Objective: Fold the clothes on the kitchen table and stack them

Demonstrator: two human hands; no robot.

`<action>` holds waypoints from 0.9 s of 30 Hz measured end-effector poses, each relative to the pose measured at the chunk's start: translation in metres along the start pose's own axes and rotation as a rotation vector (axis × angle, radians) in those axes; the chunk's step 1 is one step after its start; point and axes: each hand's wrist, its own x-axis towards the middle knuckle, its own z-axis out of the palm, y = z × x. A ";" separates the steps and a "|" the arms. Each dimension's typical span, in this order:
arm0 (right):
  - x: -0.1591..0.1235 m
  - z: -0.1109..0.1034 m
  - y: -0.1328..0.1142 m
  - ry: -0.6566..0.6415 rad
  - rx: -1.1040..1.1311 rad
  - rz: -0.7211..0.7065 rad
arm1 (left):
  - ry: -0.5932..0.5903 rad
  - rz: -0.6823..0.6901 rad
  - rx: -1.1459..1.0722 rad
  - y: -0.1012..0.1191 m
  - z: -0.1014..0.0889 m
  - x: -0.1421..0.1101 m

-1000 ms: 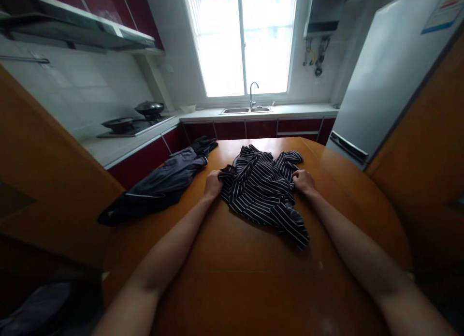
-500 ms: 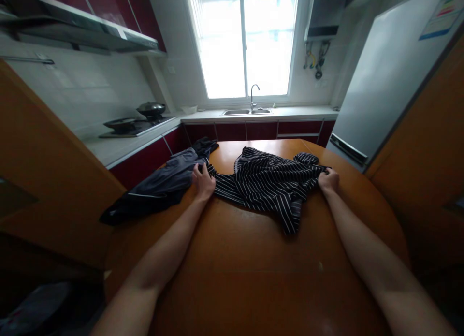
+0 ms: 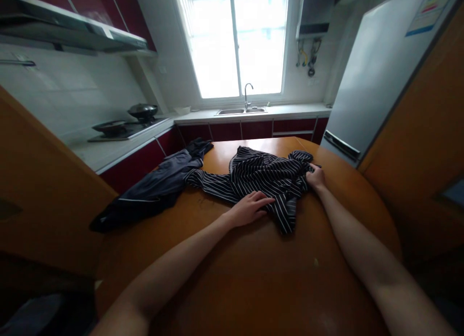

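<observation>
A black garment with thin white stripes [image 3: 261, 179] lies spread across the far half of a round orange wooden table [image 3: 253, 278]. My left hand [image 3: 250, 208] rests flat on its near edge, fingers stretched out and pointing right. My right hand [image 3: 316, 176] grips the garment's right end, fingers curled into the cloth. One striped sleeve trails out to the left toward a dark grey garment [image 3: 155, 188].
The dark grey garment hangs over the table's left edge. Behind the table run red kitchen cabinets with a white counter, a hob with pans [image 3: 126, 123], a sink with tap [image 3: 246, 106] under a bright window, and a silver fridge [image 3: 366, 84] at right.
My left hand let go of the left sleeve and moved right to lie flat on the garment's near edge. My right hand stayed gripping the right end, drawn slightly inward.
</observation>
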 end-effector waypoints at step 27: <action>-0.013 -0.014 -0.012 0.282 -0.242 0.126 | -0.173 0.082 0.150 -0.011 -0.024 -0.006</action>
